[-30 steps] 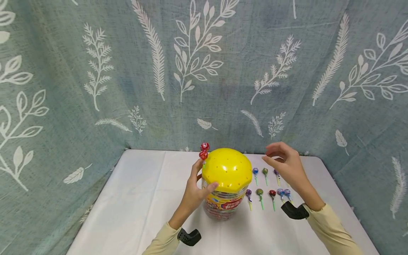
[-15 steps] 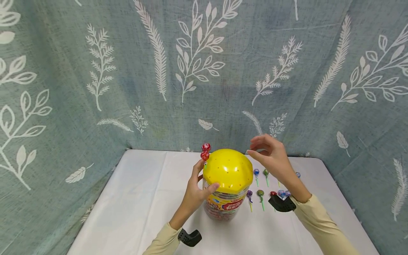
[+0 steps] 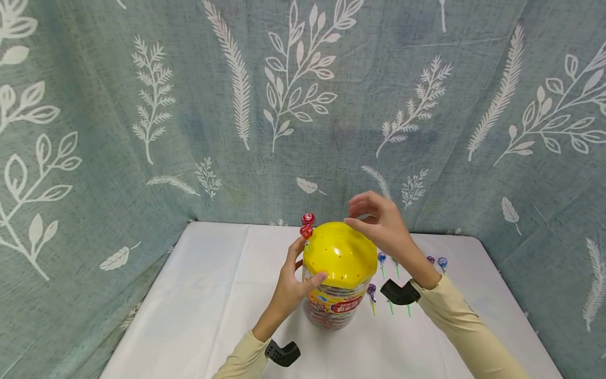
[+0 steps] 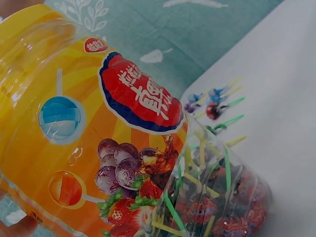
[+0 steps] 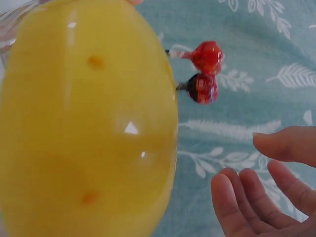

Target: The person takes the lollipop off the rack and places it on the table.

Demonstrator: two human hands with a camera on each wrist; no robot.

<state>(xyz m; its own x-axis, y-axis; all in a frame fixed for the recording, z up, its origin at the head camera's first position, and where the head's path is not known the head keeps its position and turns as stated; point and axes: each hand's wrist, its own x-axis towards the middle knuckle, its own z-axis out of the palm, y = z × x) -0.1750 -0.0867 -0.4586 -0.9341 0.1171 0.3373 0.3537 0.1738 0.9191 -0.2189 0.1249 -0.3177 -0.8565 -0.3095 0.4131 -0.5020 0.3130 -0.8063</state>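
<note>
A clear plastic candy jar (image 3: 332,310) with a yellow and red label stands upright on the table. Lollipops in red wrappers (image 4: 200,210) show through its lower wall. Its domed yellow lid (image 3: 338,258) is dotted with small holes. Two red lollipops (image 3: 307,225) stand up at the lid's left edge, their heads clear of it in the right wrist view. My left hand (image 3: 286,284) grips the jar from the left, thumb at the lid's front rim. Over the lid's back right edge hovers my right hand (image 3: 379,221), fingers loosely bent and nothing between them.
Right of the jar, several wrapped lollipops lie on the white tablecloth (image 3: 227,273), among them a purple one (image 3: 371,289) and a blue one (image 3: 442,262). My right forearm covers part of them. A blue-green leaf-patterned curtain (image 3: 303,105) hangs behind and at the sides.
My right hand has moved left, from over the loose lollipops to the lid's back right edge. The left hand keeps its grip, and the two upright lollipops stay put.
</note>
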